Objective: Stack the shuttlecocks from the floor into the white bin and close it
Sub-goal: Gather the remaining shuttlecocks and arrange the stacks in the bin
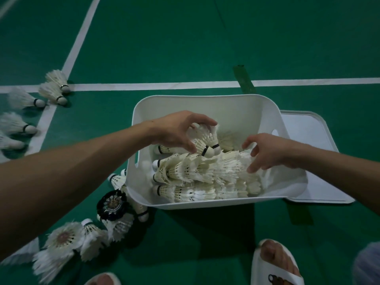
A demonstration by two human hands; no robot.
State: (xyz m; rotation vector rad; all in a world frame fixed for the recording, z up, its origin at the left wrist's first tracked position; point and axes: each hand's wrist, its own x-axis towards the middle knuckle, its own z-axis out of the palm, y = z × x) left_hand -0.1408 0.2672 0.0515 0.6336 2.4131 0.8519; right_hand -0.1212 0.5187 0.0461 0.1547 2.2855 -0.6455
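Your left hand (176,132) curls its fingers round a short stack (205,140) of shuttlecocks, seemingly two, over the open bin (216,108). Your right hand (265,151) is spread, fingers apart, tips touching the rows (195,171) lying inside. The lid (308,136) lies just right of the bin. Loose shuttlecocks (55,87) lie on the floor (185,48) to your left.

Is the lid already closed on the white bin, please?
No, the lid lies flat on the floor beside the open white bin, whose stacked shuttlecocks are uncovered.
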